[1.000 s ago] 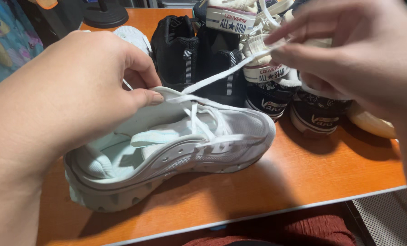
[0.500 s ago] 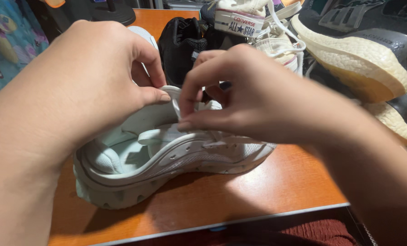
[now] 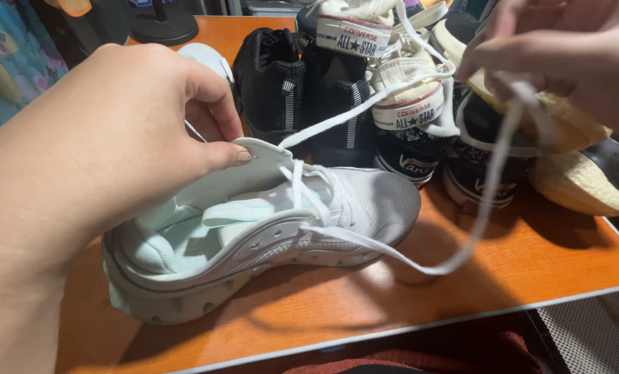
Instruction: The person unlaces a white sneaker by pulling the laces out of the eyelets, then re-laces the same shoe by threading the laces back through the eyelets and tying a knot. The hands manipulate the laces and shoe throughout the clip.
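1. A white mesh sneaker (image 3: 268, 235) lies tipped on its side in the lower middle of the frame, its chunky sole toward the bottom edge and its toe pointing right, resting on an orange tabletop (image 3: 531, 263).
2. A white shoelace (image 3: 420, 260) runs out of the sneaker's eyelets in two strands — one drawn straight toward the upper right, the other sagging in a loop over the table before rising.
3. The left hand (image 3: 115, 145), large at the left of the frame, pinches the upper edge of the sneaker's collar between thumb and forefinger, the other fingers curled.
4. The right hand (image 3: 559, 55), in the upper right corner, has its fingers closed around both lace strands, lifted well clear of the sneaker.
5. Behind the sneaker, in the upper middle, stands a black high-top shoe (image 3: 275, 90); right of it, cream canvas sneakers (image 3: 406, 97) are stacked on dark skate shoes (image 3: 475, 173).
6. At the far right lies a shoe with a pale yellowish sole (image 3: 579, 183) — partly cut off by the frame.
7. A black round stand base (image 3: 164, 28) sits at the top left.
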